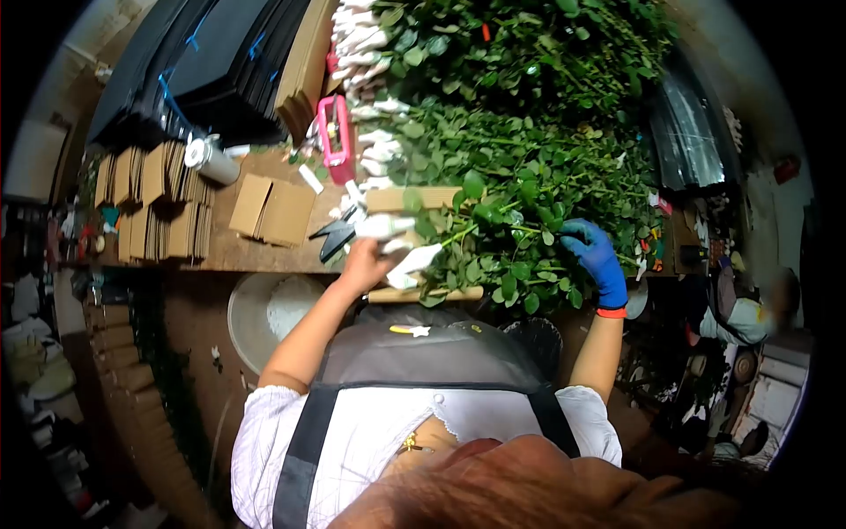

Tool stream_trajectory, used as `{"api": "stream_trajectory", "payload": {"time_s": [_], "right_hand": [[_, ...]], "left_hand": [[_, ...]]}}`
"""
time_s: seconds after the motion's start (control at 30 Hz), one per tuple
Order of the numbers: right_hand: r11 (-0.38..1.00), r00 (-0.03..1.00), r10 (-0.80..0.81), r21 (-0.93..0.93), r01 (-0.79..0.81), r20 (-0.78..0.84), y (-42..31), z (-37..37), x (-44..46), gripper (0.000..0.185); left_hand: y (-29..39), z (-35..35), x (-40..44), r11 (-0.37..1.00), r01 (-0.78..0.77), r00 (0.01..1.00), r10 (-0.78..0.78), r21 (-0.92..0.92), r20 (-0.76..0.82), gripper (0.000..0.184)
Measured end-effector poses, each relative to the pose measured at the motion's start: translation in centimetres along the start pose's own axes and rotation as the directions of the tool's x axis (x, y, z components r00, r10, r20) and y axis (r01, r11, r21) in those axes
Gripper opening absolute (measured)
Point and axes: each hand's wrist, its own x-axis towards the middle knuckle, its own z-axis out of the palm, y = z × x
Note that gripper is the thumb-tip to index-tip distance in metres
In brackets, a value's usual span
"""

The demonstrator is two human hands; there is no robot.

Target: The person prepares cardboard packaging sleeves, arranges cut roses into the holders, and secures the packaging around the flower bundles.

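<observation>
My bare left hand is at the near edge of the table, beside white-wrapped flower heads. Motion blurs its fingers, so I cannot see whether they grip one. My right hand, in a blue glove with an orange cuff, is at the leafy stems. Its fingers are curved and apart, close to the leaves; no stem shows clearly between them. A bright green stem runs from a wrapped head towards the leaves between my hands. Black-handled cutters lie left of my left hand.
A large leafy pile covers the back. Folded cardboard pieces, a white bottle and a pink-framed holder stand left. Black sheets stack behind them. A pale bucket sits below the table. Another person is at right.
</observation>
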Motion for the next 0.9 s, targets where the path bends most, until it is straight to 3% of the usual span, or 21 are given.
{"api": "stream_trajectory", "payload": {"time_s": [0.03,0.07,0.1,0.13,0.2,0.37,0.4,0.47,0.5,0.6,0.67,0.73,0.83,0.9], "right_hand": [[0.998,1.0,-0.02,-0.056,0.02,0.016,0.6,0.9,0.0,0.023],[0.993,0.999,-0.038,-0.112,0.042,0.035,1.3,1.7,0.0,0.023],[0.933,0.979,-0.201,-0.299,0.198,0.022,2.5,2.2,0.2,0.022],[0.914,0.978,-0.208,-0.354,0.197,0.005,3.0,2.5,0.1,0.022],[0.863,0.97,-0.241,-0.467,0.194,-0.042,3.1,2.9,0.2,0.021],[0.829,0.928,-0.349,-0.504,0.243,-0.127,3.0,3.9,-0.7,0.019],[0.811,0.927,-0.346,-0.543,0.22,-0.142,3.6,4.2,-0.6,0.017],[0.72,0.918,-0.383,-0.657,0.225,-0.106,3.7,4.5,-0.6,0.019],[0.628,0.977,-0.211,-0.768,0.127,-0.011,3.1,4.1,-0.6,0.027],[0.387,0.979,-0.179,-0.922,-0.021,-0.097,-0.4,4.6,-0.7,0.041],[0.53,0.846,-0.507,-0.834,0.154,-0.166,-2.2,5.3,1.0,0.051],[0.483,0.769,-0.631,-0.826,0.29,-0.099,-3.1,6.2,3.7,0.054],[0.383,0.788,-0.603,-0.82,0.424,0.126,0.4,7.4,7.8,0.051],[0.496,0.868,-0.475,-0.77,0.402,0.147,2.2,6.7,8.4,0.05]], "left_hand": [[2.3,-0.2,0.1,0.967,0.07,0.994,-0.089,-0.246,-0.065,0.068],[0.8,0.0,0.1,0.995,0.017,0.997,-0.024,-0.099,-0.068,0.075],[0.9,-0.1,-0.1,0.995,0.042,0.997,-0.047,-0.087,-0.058,0.076],[1.2,-0.3,-0.1,0.996,0.058,0.997,-0.061,-0.072,-0.05,0.076],[1.1,-0.1,0.1,0.997,-0.069,0.99,0.065,-0.025,-0.127,0.078],[2.8,-0.4,-0.1,0.998,-0.059,0.988,0.064,0.035,-0.144,0.064],[2.7,0.0,-0.1,0.998,-0.06,0.986,0.057,-0.018,-0.16,0.054],[2.4,0.0,-0.3,0.993,-0.055,0.992,0.066,0.103,-0.108,0.049],[2.3,0.1,-0.2,0.994,-0.058,0.992,0.068,0.095,-0.109,0.046],[3.2,-0.4,0.2,0.959,-0.166,0.976,0.193,0.229,-0.101,0.052],[3.3,-0.4,0.2,0.977,-0.117,0.991,0.126,0.179,-0.04,0.058],[2.4,-0.5,0.8,0.963,-0.207,0.978,0.21,0.173,-0.002,0.058],[1.8,-0.1,0.3,0.985,-0.143,0.989,0.146,0.1,-0.022,0.06],[1.4,-0.1,-0.1,0.999,-0.017,1.0,0.017,0.029,0.0,0.057]]}}
